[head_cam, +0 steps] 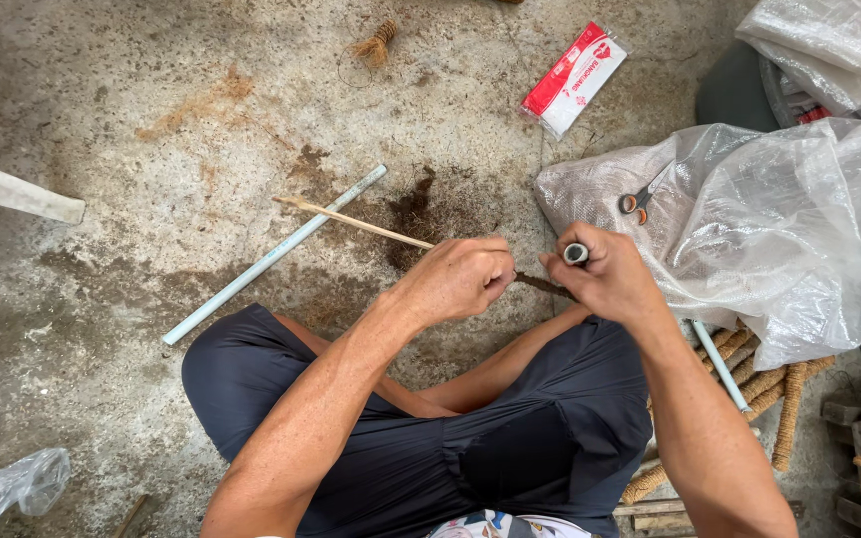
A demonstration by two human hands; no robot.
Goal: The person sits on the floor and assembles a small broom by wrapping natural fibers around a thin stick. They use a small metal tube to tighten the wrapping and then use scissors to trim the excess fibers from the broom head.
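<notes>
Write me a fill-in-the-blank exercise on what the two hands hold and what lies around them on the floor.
1. The left hand pinches a thin ______ stick.
2. The right hand grips a short pale ______ seen end-on.
3. Orange-handled scissors lie on the clear ______ bag to the right.
4. A long pale pipe lies on the ______ floor left of the hands.

Missing words: wooden; tube; plastic; concrete

Concrete floor (132, 90), stained: white pipe (271, 257), red-and-white packet (575, 78), fibre tuft (376, 45), clear plastic sheet (779, 219), crumpled bag (12, 488).
</notes>
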